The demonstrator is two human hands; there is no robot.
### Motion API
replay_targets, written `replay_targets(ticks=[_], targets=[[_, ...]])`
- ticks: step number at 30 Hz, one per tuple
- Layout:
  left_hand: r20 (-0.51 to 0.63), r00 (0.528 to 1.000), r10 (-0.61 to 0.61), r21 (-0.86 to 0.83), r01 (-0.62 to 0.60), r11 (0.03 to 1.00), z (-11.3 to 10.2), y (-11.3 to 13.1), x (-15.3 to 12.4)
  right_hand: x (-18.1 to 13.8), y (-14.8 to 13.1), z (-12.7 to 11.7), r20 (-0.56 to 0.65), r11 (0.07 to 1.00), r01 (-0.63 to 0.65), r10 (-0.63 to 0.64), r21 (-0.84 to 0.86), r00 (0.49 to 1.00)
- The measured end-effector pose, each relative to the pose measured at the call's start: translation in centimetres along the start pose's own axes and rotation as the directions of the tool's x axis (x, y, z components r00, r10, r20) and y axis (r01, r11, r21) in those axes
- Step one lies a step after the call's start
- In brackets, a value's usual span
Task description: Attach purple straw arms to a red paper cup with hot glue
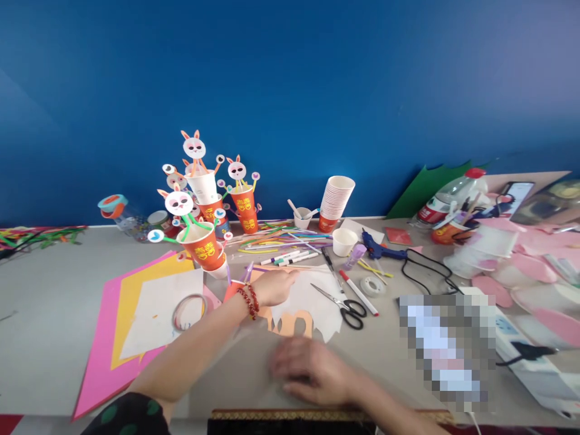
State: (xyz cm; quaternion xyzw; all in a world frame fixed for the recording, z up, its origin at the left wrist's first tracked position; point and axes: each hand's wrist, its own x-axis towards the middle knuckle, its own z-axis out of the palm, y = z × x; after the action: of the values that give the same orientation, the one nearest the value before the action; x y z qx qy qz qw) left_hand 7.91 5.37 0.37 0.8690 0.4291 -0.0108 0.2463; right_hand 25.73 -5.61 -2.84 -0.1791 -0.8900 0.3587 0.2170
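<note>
My left hand (273,287), with a beaded bracelet (249,301) at the wrist, reaches over cut white paper (308,302). Its fingers are pressed together; whatever they may hold is hidden. Partly behind that wrist lies an orange-red cup (233,291) with purple pipe cleaners. My right hand (312,370) is lower, over the bare table near its front edge, and its fingers are smeared by motion. Between the hands are pieces of cut orange paper (294,325). Black-handled scissors (347,308) rest partly on the white paper, beside a red marker (360,294).
Rabbit-faced cups (202,248) stand at the back left. Coloured sheets (104,338) and a tape roll (188,312) lie left. Stacked cups (336,202), pipe cleaners (272,238) and a blue glue gun (383,249) are behind. Pink-and-white cups (534,269) and a power strip (525,350) occupy the right.
</note>
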Motion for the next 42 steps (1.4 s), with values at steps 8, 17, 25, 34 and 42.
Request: replay_targets(ticks=[8, 17, 25, 34, 42], targets=[[-0.039, 0.999, -0.014, -0.039, 0.012, 0.999, 0.3, -0.4, -0.6, 0.0, 3.0, -1.4, -0.211, 0.835, -0.341, 0.274, -0.432, 0.938], [-0.092, 0.996, 0.011, -0.027, -0.014, 1.000, 1.0, -0.9, -1.0, -1.0, 2.6, -1.8, -0.383, 0.685, -0.496, 0.328, -0.533, 0.864], [-0.116, 0.992, 0.046, 0.077, -0.037, 0.996, 2.7, -0.7, -2.1, -4.5, 2.7, -2.9, -0.703, 0.808, -0.556, 0.279, -0.197, 0.654], [-0.172, 0.983, 0.064, 0.180, -0.033, 0.983, 4.9, 1.4, -3.8, -5.9, 3.3, -2.8, -0.632, 0.765, -0.588, 0.325, -0.261, 0.704], [-0.103, 0.992, 0.074, 0.259, -0.045, 0.965, 5.6, 0.7, -4.8, -6.1, 4.4, -3.5, -0.522, 0.662, -0.556, 0.281, -0.502, 0.806]])
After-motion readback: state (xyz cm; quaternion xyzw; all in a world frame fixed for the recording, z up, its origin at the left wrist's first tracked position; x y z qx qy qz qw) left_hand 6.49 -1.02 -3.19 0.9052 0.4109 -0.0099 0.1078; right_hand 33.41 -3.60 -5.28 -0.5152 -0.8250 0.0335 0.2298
